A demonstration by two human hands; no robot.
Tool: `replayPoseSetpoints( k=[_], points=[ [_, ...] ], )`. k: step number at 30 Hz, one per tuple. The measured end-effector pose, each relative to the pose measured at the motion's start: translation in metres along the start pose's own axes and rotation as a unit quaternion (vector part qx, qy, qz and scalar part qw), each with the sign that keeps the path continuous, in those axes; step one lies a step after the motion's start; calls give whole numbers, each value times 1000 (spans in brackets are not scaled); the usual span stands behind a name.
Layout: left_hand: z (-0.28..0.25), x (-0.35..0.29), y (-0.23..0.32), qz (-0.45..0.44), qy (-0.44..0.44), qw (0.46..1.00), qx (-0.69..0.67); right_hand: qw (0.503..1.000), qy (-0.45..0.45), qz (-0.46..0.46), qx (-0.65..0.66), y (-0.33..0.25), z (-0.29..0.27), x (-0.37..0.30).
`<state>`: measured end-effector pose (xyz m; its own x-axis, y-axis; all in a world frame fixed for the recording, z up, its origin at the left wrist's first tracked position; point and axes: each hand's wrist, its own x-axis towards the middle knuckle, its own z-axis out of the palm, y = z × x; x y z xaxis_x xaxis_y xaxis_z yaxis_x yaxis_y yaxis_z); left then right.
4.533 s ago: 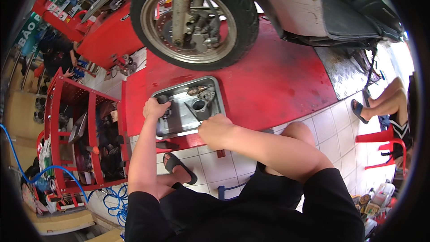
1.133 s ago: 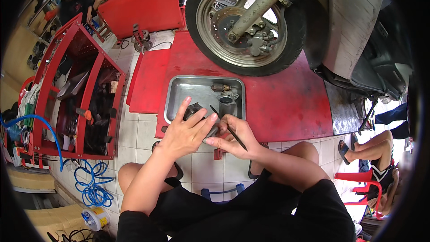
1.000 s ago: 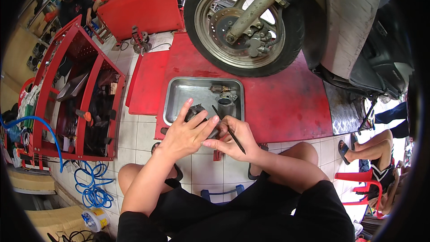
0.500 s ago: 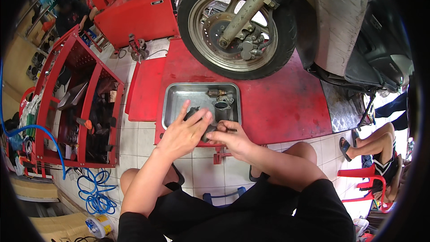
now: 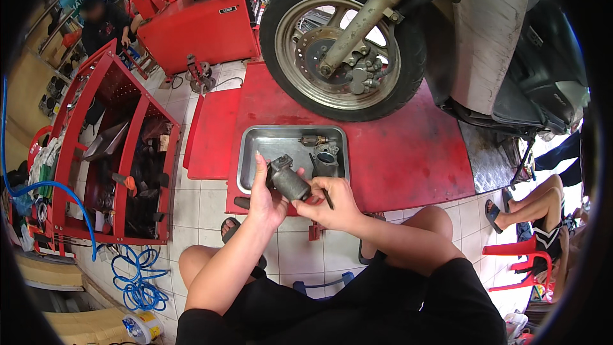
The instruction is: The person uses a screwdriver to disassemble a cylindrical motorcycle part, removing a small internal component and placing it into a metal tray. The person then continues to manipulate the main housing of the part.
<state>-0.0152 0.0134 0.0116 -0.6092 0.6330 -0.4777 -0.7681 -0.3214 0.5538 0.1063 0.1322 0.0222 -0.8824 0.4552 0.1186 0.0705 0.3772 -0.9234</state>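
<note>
My left hand (image 5: 263,199) is wrapped around a grey cylindrical starter motor (image 5: 290,184), held tilted above the near edge of a metal tray (image 5: 245,153). At the motor's lower right end, the fingertips of my right hand (image 5: 333,204) touch it. A slim black rod-shaped tool (image 5: 328,199) sticks out between those right fingers; its kind does not show. Behind the motor, the tray holds an armature with copper windings (image 5: 313,140) and a grey metal housing (image 5: 326,160) with a round opening. A dark handle-like piece (image 5: 241,202) lies by the bench's near edge.
The tray stands on a red lift platform (image 5: 408,160) under a scooter's front wheel (image 5: 345,51). On the left are a red tool cart (image 5: 121,153) and a coiled blue hose (image 5: 142,284). Another person's legs (image 5: 530,201) and a red chair (image 5: 511,249) are at the right.
My left hand has turned from fingers spread over the tray to wrapping the motor, which now shows plainly. The black tool shows more clearly in my right hand. The view has shifted slightly.
</note>
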Motion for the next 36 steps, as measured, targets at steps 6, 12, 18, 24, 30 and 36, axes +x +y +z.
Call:
replayPoseSetpoints(
  k=[6,12,18,24,30,36],
  points=[
    [13,-11,2,18,25,992,-121,980,-26,-169,-102,-17,-8,6],
    [-8,-1,29,33,48,979,-194,974,-164,-154,19,-44,-54,13],
    [-2,-7,41,62,42,973,-220,856,-439,-145,229,-28,-84,31],
    [-9,-8,40,82,-22,986,-146,862,-404,-39,303,-31,-88,18],
    [-9,4,48,-1,-64,959,-276,893,-352,85,268,-24,-79,13],
    [-9,3,46,48,-17,982,-180,931,-302,76,188,-32,-45,-6]
  ],
)
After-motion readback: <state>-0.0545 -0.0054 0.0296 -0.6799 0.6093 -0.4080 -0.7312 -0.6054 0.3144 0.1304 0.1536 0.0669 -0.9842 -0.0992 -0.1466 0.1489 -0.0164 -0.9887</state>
